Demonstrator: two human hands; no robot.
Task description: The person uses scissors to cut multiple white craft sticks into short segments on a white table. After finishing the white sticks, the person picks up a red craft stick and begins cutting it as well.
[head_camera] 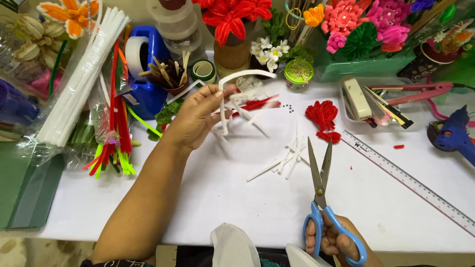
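Right hand [332,241] is cut off at the bottom frame edge, only knuckles and part of the fingers show. Pale cloth at the bottom centre hides the near tabletop [237,198] rim. Small dark beads [288,108] left of the red pile [322,118] are too small to make out.

Left hand [198,117]: fingers curled, thumb and forefinger pinched shut on a white stem [242,75] bent into an arch, with a bundle of short white pieces hanging below it (how many is unclear, they overlap). Red stem bits sit behind the bundle.

Right hand fingers are through the blue loops of the scissors [320,190], closed round them. Blades point up and away, slightly parted, tips just below the cut pieces [289,158] lying loose on the tabletop.

Relative to the scissors: ruler [410,183] runs diagonally to the right, well apart. Glue gun [457,133] far right, partly out of frame. Stem packs [99,89] far left, overhanging the tabletop edge. Bare white tabletop lies left of the scissors and between them and the ruler.
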